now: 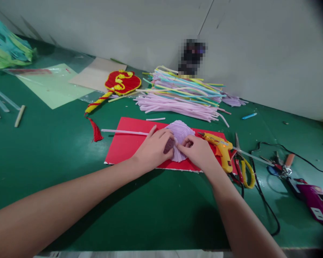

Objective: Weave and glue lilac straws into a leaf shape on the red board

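A lilac ribbed fan-shaped piece [179,129], built from rows of pipe cleaners, is between my hands over a red board [126,145]. My left hand [157,145] curls its fingers around the piece's left side, partly covering it. A single lilac pipe cleaner [118,132] sticks out leftward from beneath that hand. With thumb and forefinger, my right hand [195,148] pinches the piece near its middle; what exactly lies between those fingertips is hidden. Just right of this hand, a yellow glue gun [220,146] with a lit orange light rests partly on the board.
Bundles of lilac and coloured pipe cleaners [177,105] lie behind the board. A red-and-yellow fan [123,83] is at back left. Scissors [246,172], a black cord [265,204], keys [285,172] and a purple power socket [314,202] occupy the right; glue sticks [0,98] lie left.
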`<state>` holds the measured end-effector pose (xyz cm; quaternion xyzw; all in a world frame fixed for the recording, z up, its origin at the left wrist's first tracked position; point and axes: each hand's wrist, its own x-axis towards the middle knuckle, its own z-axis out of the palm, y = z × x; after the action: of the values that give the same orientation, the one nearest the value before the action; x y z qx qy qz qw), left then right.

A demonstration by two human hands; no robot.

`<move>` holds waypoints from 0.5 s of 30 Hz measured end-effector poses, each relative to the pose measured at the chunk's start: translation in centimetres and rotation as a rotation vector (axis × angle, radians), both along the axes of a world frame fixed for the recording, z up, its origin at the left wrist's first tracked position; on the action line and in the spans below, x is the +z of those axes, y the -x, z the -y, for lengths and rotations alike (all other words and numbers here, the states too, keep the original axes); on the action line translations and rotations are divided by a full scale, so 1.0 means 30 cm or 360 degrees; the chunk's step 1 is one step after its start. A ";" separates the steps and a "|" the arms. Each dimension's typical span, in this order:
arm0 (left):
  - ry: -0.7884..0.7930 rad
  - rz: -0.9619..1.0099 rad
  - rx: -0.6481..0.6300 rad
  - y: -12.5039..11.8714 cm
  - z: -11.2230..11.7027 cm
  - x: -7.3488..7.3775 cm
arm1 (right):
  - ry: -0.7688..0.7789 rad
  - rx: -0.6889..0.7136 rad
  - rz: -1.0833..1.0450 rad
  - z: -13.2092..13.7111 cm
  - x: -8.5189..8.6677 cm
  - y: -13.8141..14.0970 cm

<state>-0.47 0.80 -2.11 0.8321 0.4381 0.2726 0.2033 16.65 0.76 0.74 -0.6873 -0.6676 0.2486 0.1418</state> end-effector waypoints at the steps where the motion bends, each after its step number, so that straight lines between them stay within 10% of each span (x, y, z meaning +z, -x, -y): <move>1: -0.0002 0.0000 -0.0002 0.000 0.000 -0.001 | -0.0006 0.0005 0.0001 0.000 0.000 0.000; 15: 0.0004 -0.0033 -0.0009 0.002 0.000 0.002 | 0.0001 0.0031 0.0006 -0.003 -0.001 -0.003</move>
<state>-0.53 0.82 -2.04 0.8359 0.4380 0.2629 0.2006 16.74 0.86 0.72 -0.6813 -0.6744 0.2489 0.1380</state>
